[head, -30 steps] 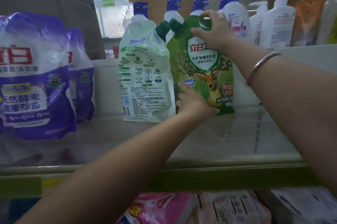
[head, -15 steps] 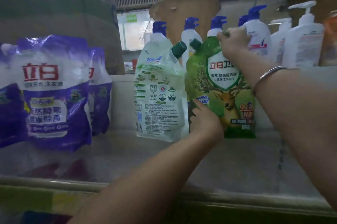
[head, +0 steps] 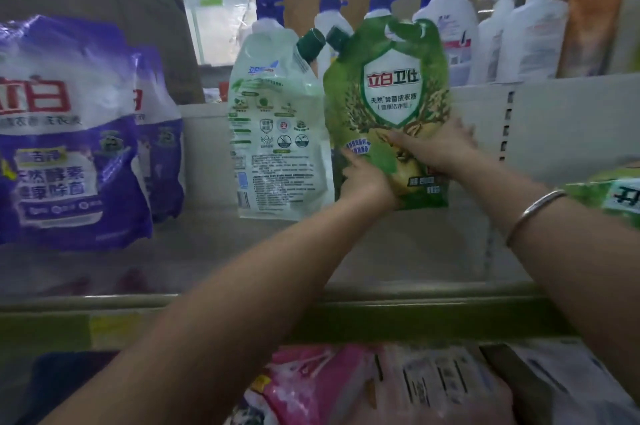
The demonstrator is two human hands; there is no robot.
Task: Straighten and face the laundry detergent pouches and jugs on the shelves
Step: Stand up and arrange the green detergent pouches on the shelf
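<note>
Right hand (head: 440, 147), dropped from handle to flank, and left hand (head: 363, 175) clasp green soft-plastic detergent pouch (head: 388, 85): likely heavy, floppy; hold low.

Beige back panel (head: 571, 119), green-edged shelf (head: 415, 320), possibly a window (head: 218, 26) behind.

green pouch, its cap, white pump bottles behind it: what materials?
Green pouch: looks like flexible plastic film, glossy; it creases and shows glare streaks.
Cap: likely rigid plastic, dark green, duller.
White pump bottles: apparently rigid opaque plastic, smooth with a soft sheen; blur leaves the finish open.
</note>
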